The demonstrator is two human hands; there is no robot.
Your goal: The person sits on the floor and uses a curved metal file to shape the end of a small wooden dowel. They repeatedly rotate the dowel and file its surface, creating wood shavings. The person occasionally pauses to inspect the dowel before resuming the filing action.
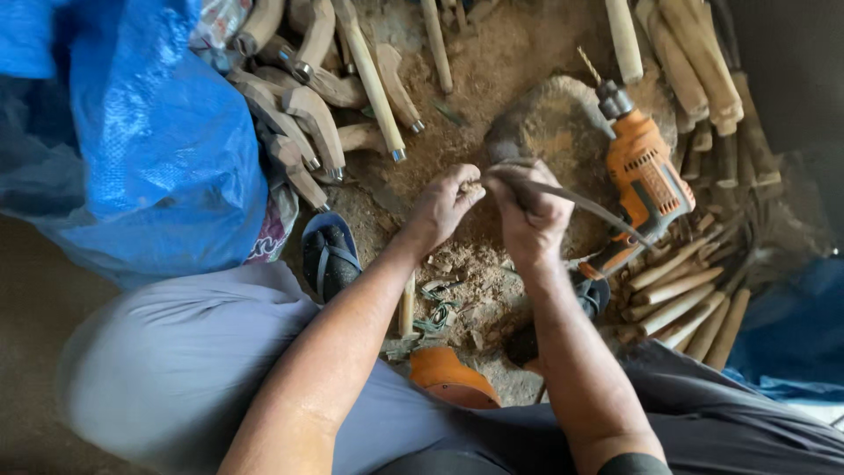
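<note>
At frame centre, the right hand [530, 215] grips a curved metal blade [580, 204] whose long axis runs toward the right. The left hand [442, 205], just beside it, pinches a small wooden piece [472, 186].

The floor [492, 53] is bare earth strewn with sawdust and wood chips. Curved wooden handles [308, 114] with metal ferrules lie piled at upper left, beside a blue tarp [149, 132]. An orange drill [642, 180] lies at upper right beside a rounded stone [554, 123]. Pale sticks [681, 303] are stacked at right, more sticks along the top right. A sandal [327, 255] rests left of centre.
</note>
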